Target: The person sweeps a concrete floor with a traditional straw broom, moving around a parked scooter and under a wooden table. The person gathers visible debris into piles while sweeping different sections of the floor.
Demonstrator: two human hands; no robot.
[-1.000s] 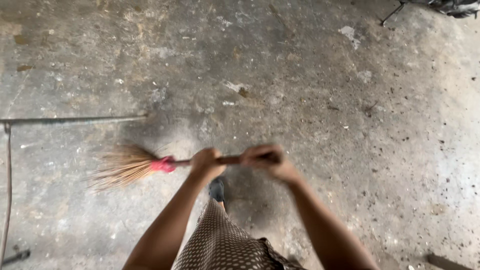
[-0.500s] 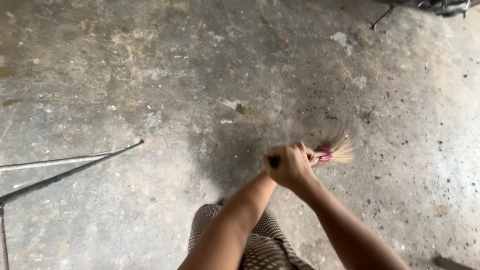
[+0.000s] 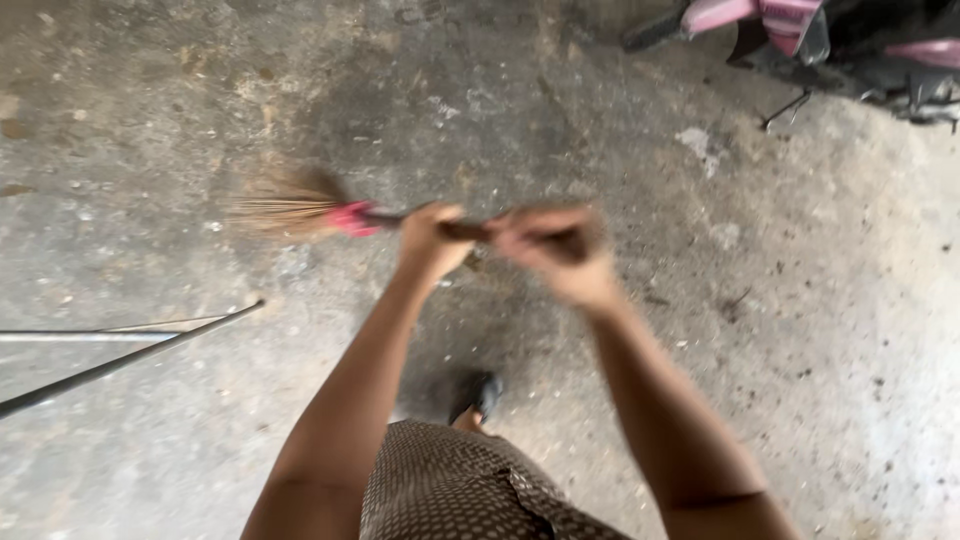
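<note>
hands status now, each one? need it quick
Left hand: closed around the broom handle, nearer the bristles.
Right hand: closed on the same handle, farther from the bristles; motion-blurred.

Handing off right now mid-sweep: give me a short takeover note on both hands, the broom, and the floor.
Left hand: closed on the broom handle nearer the bristles.
Right hand: closed on the handle's far end.
Broom: held roughly level over the concrete floor, straw bristles pointing to the person's left, pink binding at their base; motion-blurred.
Nearby: thin metal rods low left, a parked pink vehicle top right.
Done: cannot tell.
Left: grit and specks show on the floor right of the hands.
</note>
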